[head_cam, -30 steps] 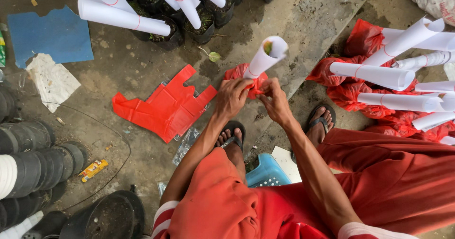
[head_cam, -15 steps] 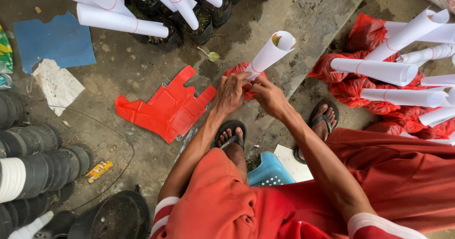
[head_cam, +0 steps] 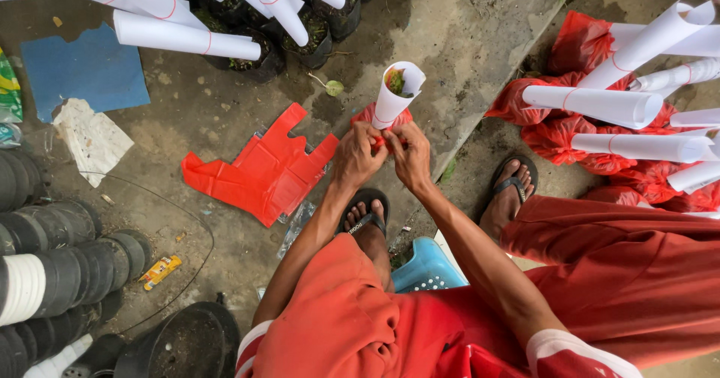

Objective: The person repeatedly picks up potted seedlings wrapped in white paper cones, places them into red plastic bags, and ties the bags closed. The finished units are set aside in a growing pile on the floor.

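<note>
Left hand [head_cam: 358,155] and right hand [head_cam: 412,155], fingers closed, grip the base of an upright white paper cone [head_cam: 395,97] above the red bag [head_cam: 384,117]; flat red bag [head_cam: 259,168] lies left.

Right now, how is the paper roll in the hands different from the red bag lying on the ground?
The paper roll is white, rolled into a tube and stands tilted with leaves showing at its open top; both hands, left hand and right hand, grip its base. The red bag lies flat, spread out and untouched on the concrete. Both are thin sheets.
</note>
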